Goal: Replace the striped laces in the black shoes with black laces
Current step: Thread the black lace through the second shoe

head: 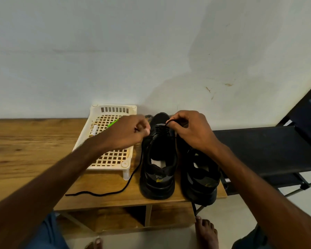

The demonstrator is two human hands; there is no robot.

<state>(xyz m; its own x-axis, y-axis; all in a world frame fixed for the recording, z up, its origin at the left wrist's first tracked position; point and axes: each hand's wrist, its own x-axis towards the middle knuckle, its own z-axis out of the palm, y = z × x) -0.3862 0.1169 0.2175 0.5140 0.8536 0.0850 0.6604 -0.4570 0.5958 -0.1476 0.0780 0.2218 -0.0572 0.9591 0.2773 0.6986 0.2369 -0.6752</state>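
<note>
Bare foot [206,232] below the bench [34,150]; left hand [131,131] and right hand [192,131] each pinch the black lace [97,194] on the left shoe [158,177].

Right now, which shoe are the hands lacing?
The shoe beside the white basket: left hand and right hand pinch its black lace.

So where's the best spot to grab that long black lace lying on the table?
Probably pinch the black lace near its loose tip, coming down from above on the left. That end lies flat on the wooden table, clear of the shoes and the basket.
</note>
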